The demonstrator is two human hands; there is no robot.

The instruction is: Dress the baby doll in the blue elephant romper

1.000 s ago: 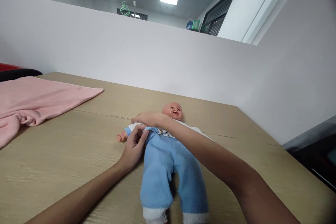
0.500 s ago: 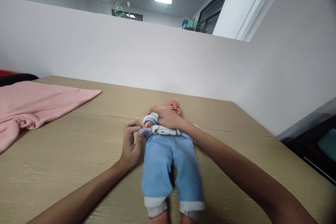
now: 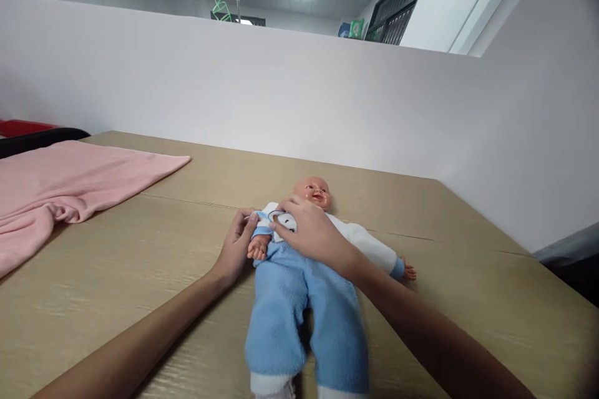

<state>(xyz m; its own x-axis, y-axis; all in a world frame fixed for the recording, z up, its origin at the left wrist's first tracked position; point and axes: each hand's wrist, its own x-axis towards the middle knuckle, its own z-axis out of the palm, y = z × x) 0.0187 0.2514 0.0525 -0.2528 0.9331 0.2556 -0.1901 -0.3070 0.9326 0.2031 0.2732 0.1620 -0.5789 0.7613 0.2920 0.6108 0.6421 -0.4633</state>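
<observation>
A baby doll (image 3: 312, 192) lies on its back on the table, head away from me. It wears a white shirt (image 3: 362, 240) with blue cuffs and a printed front, and fluffy blue trousers (image 3: 281, 318) with white cuffs. My left hand (image 3: 238, 242) pinches the shirt's sleeve between thumb and fingers, beside the doll's arm on the left, whose small hand (image 3: 257, 248) sticks out of the blue cuff. Across the doll's chest lies my right hand (image 3: 316, 234), its fingers curled on the shirt front; part of the print is hidden beneath it.
A pink blanket (image 3: 93, 174) lies spread on the left of the wooden table (image 3: 187, 187). Behind the table stands a white partition (image 3: 234, 87). A red and black object (image 3: 42, 134) shows at the far left. Something dark (image 3: 575, 268) is beyond the right edge.
The shirt's hem, bunched up before, now lies lower over the trousers' waist. The doll's hand on the left has come out of the cuff. My right hand moved down and right, uncovering the doll's head.
</observation>
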